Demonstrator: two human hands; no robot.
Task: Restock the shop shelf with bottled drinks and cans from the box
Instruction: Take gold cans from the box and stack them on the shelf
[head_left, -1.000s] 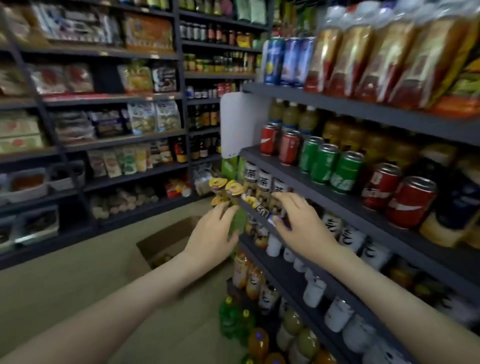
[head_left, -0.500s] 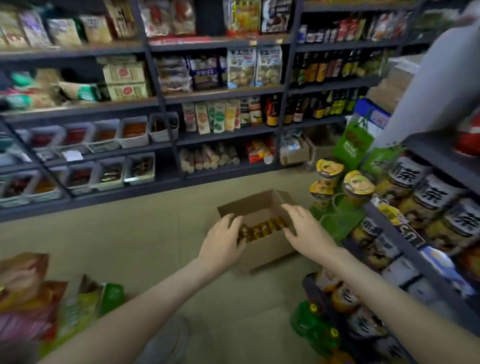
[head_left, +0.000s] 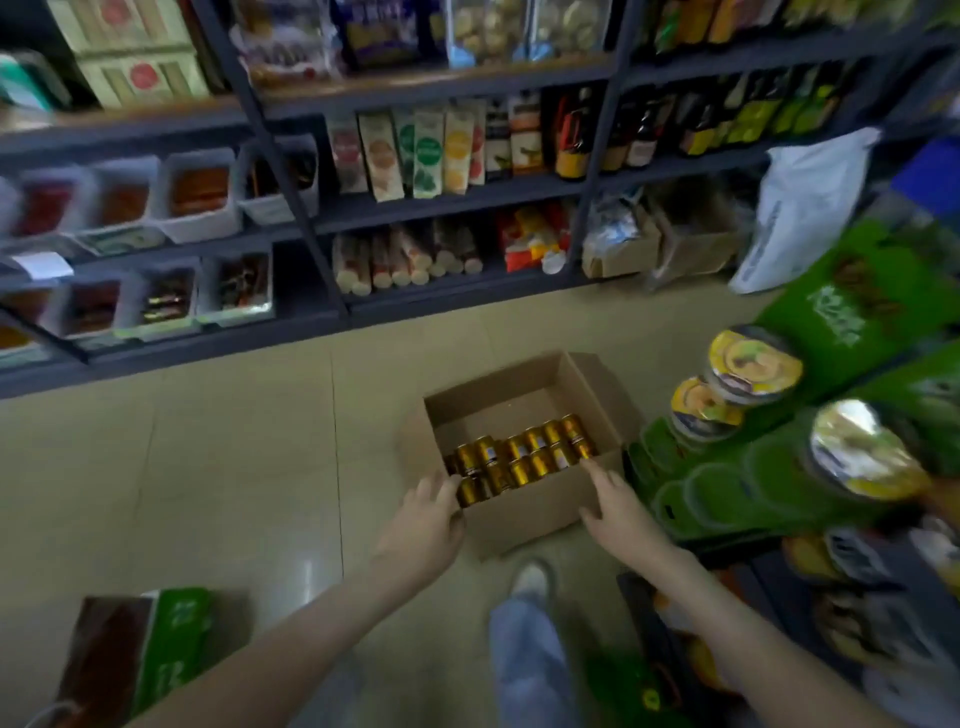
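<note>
The left hand (head_left: 421, 525) and right hand (head_left: 623, 514) are bare, as are both forearms. At six o'clock, a pale blue denim trouser leg (head_left: 524, 660) ends in a white shoe (head_left: 530, 577).

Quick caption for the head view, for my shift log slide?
Left hand and right hand reach toward amber bottled drinks in the open cardboard box on the floor.

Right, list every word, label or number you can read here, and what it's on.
None can be read with certainty.
green cartons: white characters, too blurred.
gold cans in the box: labels too small.
white bag: faint print, unreadable.
shelf packets: blurred.
</note>
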